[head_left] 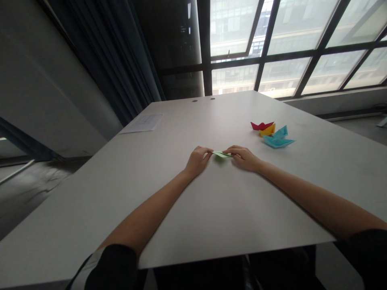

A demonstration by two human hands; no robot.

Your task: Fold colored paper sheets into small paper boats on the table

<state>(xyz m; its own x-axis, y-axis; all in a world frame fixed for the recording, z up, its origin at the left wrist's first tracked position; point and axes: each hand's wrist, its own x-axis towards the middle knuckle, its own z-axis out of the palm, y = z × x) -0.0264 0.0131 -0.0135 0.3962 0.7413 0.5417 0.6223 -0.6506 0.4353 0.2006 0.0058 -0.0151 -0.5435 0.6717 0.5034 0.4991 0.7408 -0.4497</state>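
A small folded piece of light green paper [221,154] lies low over the white table [211,201] in the middle of the view. My left hand [198,160] pinches its left end with curled fingers. My right hand [243,157] pinches its right end, fingers pressed together. Both forearms stretch out across the table from the near edge.
Folded paper boats sit to the right of my hands: a red one [261,125], a yellow one [268,130] and two blue ones [278,139]. A printed white sheet [143,122] lies at the far left of the table. Large windows and a dark curtain stand behind.
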